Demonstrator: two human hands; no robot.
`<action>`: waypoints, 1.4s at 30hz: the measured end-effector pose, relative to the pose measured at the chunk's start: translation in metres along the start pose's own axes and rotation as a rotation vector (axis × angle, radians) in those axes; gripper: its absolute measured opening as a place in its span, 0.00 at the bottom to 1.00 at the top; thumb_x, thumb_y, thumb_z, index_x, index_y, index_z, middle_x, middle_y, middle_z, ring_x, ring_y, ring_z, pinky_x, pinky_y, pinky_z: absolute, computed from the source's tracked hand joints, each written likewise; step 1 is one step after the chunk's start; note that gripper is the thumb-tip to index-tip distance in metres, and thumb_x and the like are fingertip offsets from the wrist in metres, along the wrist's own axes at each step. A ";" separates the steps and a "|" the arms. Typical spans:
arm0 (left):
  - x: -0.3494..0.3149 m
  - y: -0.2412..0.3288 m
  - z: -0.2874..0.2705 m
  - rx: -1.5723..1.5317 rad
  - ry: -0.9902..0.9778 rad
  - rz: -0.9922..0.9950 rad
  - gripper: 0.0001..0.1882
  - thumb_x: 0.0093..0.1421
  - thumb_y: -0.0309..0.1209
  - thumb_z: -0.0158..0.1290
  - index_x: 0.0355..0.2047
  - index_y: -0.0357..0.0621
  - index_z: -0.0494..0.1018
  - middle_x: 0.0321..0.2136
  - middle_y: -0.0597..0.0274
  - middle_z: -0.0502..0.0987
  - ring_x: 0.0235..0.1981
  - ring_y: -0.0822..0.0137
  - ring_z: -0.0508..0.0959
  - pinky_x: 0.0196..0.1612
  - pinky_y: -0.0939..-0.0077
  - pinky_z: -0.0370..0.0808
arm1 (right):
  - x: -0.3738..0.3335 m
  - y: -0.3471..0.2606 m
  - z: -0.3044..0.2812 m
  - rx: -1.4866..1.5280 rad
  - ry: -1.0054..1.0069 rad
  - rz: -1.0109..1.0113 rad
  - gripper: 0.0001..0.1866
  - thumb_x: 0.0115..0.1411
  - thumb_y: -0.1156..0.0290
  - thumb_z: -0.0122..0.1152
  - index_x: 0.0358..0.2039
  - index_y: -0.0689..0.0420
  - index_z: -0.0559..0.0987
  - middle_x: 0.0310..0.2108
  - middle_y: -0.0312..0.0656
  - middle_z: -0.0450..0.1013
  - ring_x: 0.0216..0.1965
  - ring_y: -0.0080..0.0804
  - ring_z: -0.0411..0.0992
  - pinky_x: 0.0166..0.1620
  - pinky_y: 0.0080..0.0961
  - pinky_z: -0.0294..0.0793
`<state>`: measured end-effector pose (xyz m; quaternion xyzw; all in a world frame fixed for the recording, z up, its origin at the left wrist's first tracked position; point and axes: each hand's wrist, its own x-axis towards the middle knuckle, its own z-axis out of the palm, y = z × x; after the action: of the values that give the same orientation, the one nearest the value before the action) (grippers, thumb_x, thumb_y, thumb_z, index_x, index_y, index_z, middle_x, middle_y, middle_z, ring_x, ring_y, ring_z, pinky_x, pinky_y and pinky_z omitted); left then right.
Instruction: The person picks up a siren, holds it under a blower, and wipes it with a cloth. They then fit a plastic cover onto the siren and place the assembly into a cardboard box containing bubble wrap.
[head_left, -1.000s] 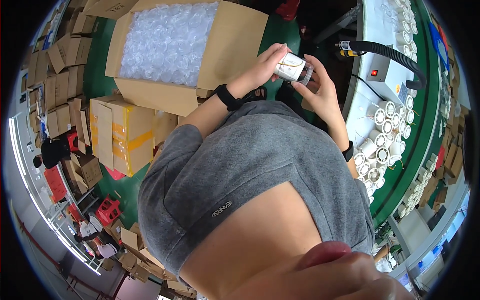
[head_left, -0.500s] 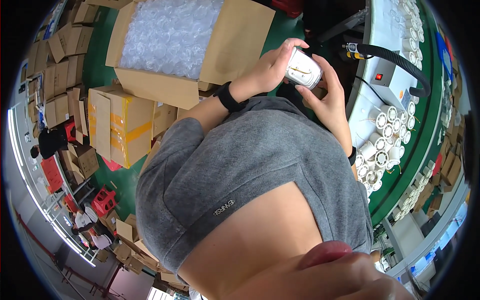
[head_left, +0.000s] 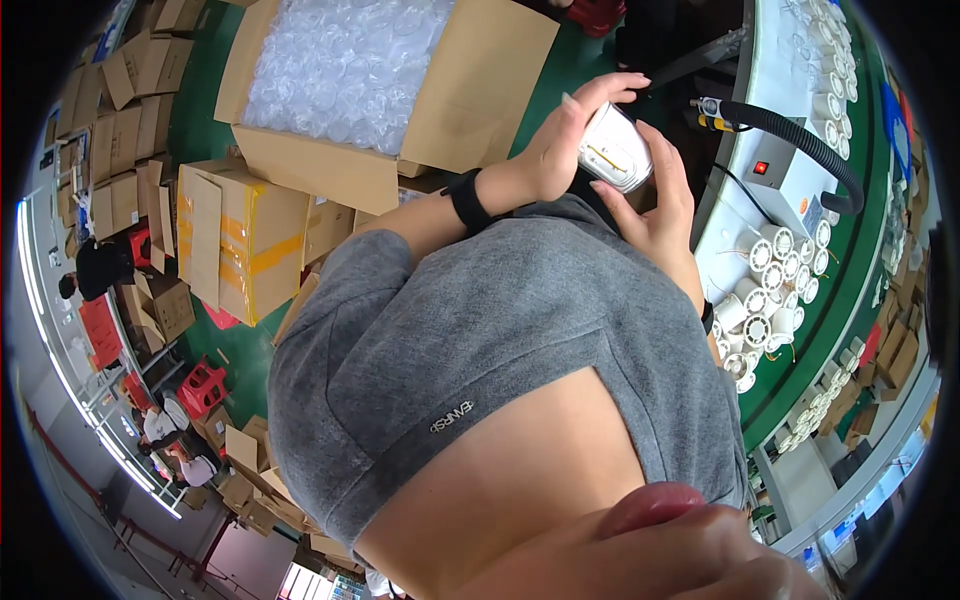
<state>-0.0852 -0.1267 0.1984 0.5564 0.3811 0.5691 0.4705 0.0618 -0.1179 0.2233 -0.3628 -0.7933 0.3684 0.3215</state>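
Observation:
A white, rounded plastic housing with a short yellow wire across its face is up in front of my chest. My right hand grips it from the right, with the thumb low on its edge and the fingers along its far side. At its left side is my left hand, fingers stretched out past the top of the housing and spread from it. Whether the left palm still touches the housing is hard to make out. Black bands circle both wrists.
Upper left, an open carton is full of clear plastic cups or covers. A taped carton stands below it. On the right, a white worktable carries several white round parts, a grey box with a red switch and a black corrugated hose.
My left fingers have lifted and straightened away from the housing, which has tilted a little in my right hand. The view has shifted slightly.

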 end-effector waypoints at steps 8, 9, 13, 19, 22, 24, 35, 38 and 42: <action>0.013 -0.008 0.017 -0.387 -0.033 -0.328 0.46 0.49 0.66 0.15 0.54 0.39 0.47 0.51 0.48 0.56 0.51 0.58 0.60 0.50 0.67 0.60 | 0.021 0.020 -0.048 0.305 -0.129 0.243 0.32 0.39 0.69 0.65 0.45 0.64 0.64 0.42 0.45 0.65 0.41 0.31 0.66 0.42 0.22 0.65; 0.019 -0.005 0.023 -0.413 -0.110 -0.325 0.46 0.49 0.66 0.15 0.54 0.39 0.47 0.51 0.48 0.56 0.51 0.58 0.60 0.50 0.67 0.60 | 0.023 0.020 -0.067 0.470 -0.168 0.333 0.31 0.39 0.67 0.64 0.45 0.64 0.65 0.42 0.45 0.64 0.42 0.31 0.65 0.42 0.22 0.65; 0.060 -0.017 0.031 -0.334 -0.176 -0.253 0.42 0.52 0.63 0.18 0.53 0.39 0.48 0.47 0.47 0.61 0.47 0.58 0.65 0.46 0.69 0.63 | 0.004 0.054 -0.192 0.283 0.350 0.114 0.33 0.43 0.55 0.57 0.46 0.62 0.63 0.43 0.45 0.63 0.43 0.31 0.65 0.37 0.21 0.68; 0.088 -0.072 0.030 -0.109 -0.093 -0.459 0.25 0.61 0.46 0.26 0.42 0.38 0.60 0.34 0.54 0.71 0.35 0.66 0.72 0.38 0.76 0.67 | -0.041 0.189 -0.384 -0.278 0.872 0.800 0.32 0.44 0.53 0.58 0.47 0.57 0.64 0.32 0.43 0.69 0.27 0.23 0.68 0.29 0.15 0.67; 0.092 -0.092 0.037 -0.076 -0.085 -0.577 0.20 0.61 0.42 0.30 0.40 0.38 0.62 0.32 0.56 0.71 0.33 0.69 0.72 0.35 0.78 0.68 | -0.039 0.286 -0.401 -0.869 0.547 0.981 0.37 0.40 0.44 0.57 0.47 0.55 0.65 0.34 0.49 0.70 0.35 0.31 0.70 0.35 0.25 0.69; 0.096 -0.105 0.044 0.005 -0.083 -0.607 0.19 0.61 0.41 0.32 0.39 0.38 0.63 0.31 0.58 0.71 0.32 0.70 0.72 0.35 0.80 0.68 | -0.013 0.312 -0.386 -0.863 0.388 1.105 0.37 0.40 0.42 0.53 0.47 0.54 0.64 0.38 0.53 0.68 0.41 0.39 0.68 0.40 0.32 0.67; 0.109 -0.138 0.051 0.350 -0.076 -0.760 0.12 0.59 0.35 0.40 0.37 0.40 0.65 0.26 0.64 0.69 0.27 0.76 0.69 0.30 0.85 0.65 | 0.001 0.368 -0.338 -0.831 0.407 1.117 0.36 0.43 0.45 0.51 0.50 0.51 0.59 0.44 0.53 0.64 0.38 0.49 0.69 0.39 0.38 0.68; 0.110 -0.145 0.044 0.475 -0.113 -0.757 0.11 0.58 0.34 0.42 0.35 0.38 0.66 0.24 0.63 0.71 0.26 0.74 0.70 0.30 0.83 0.67 | -0.011 0.371 -0.394 -0.756 0.588 1.076 0.35 0.44 0.43 0.50 0.49 0.51 0.60 0.40 0.52 0.67 0.39 0.48 0.68 0.39 0.39 0.68; 0.104 -0.147 0.025 0.570 -0.180 -0.785 0.11 0.58 0.34 0.41 0.36 0.40 0.65 0.26 0.65 0.69 0.27 0.76 0.69 0.30 0.85 0.66 | -0.034 0.382 -0.459 -0.797 0.798 1.311 0.36 0.43 0.41 0.50 0.48 0.52 0.62 0.37 0.52 0.69 0.41 0.46 0.68 0.42 0.39 0.67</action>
<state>-0.0375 0.0101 0.0890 0.5241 0.6604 0.1715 0.5096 0.5659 0.1937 0.1428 -0.9351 -0.3217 0.0191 0.1474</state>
